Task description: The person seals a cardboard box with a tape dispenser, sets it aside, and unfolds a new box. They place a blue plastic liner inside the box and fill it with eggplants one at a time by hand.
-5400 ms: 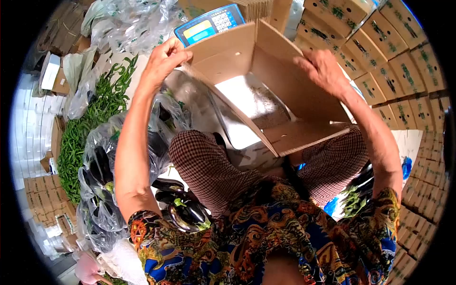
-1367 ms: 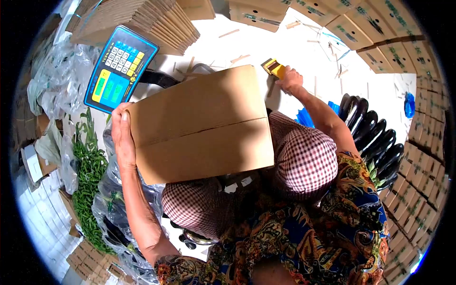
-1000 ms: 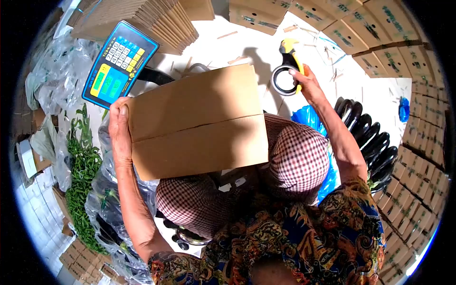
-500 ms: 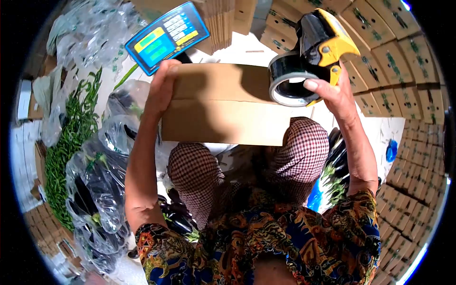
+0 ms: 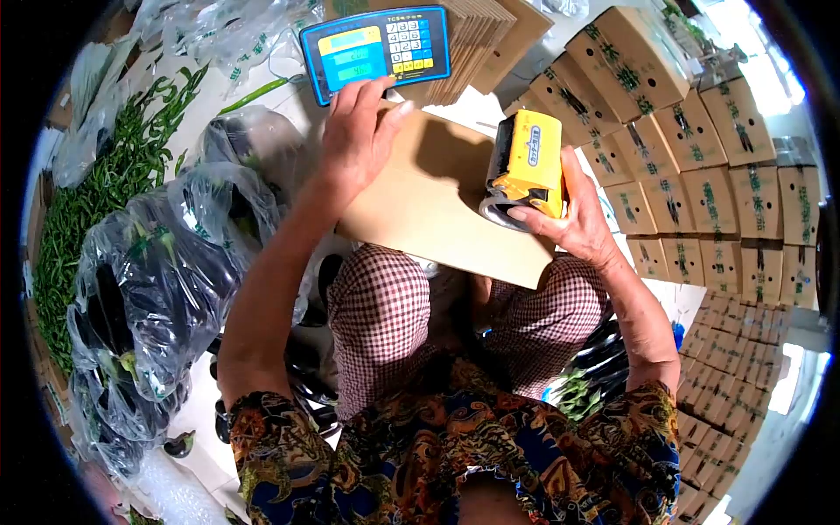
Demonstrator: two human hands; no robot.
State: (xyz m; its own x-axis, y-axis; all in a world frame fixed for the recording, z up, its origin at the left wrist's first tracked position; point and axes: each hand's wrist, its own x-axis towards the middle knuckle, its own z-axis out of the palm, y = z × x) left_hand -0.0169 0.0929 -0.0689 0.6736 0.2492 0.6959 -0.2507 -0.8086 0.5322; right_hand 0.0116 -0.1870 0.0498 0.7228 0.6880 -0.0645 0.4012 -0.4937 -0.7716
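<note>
A brown cardboard box (image 5: 429,188) rests at my knees, its plain face turned up and tilted. My left hand (image 5: 354,140) lies over its far left corner, fingers stretched out and thumb apart. Just beyond those fingertips stands the blue-framed digital scale display (image 5: 376,48) with its keypad. In my right hand (image 5: 577,214) is a yellow and black tape dispenser (image 5: 534,157), held over the right part of the box. The dispenser's yellow back faces up, and its tape roll is mostly hidden underneath.
Plastic bags of eggplants (image 5: 149,289) lie to my left, with a heap of long green peppers (image 5: 114,166) beyond. Stacked cardboard boxes (image 5: 691,201) fill the right side. Flattened cardboard (image 5: 472,44) stands behind the display. Loose eggplants (image 5: 599,359) lie beside my right knee.
The box has turned, its right end now nearer me. My left hand has shifted right and straightened its fingers. The tape dispenser has come lower and rotated, showing its yellow back.
</note>
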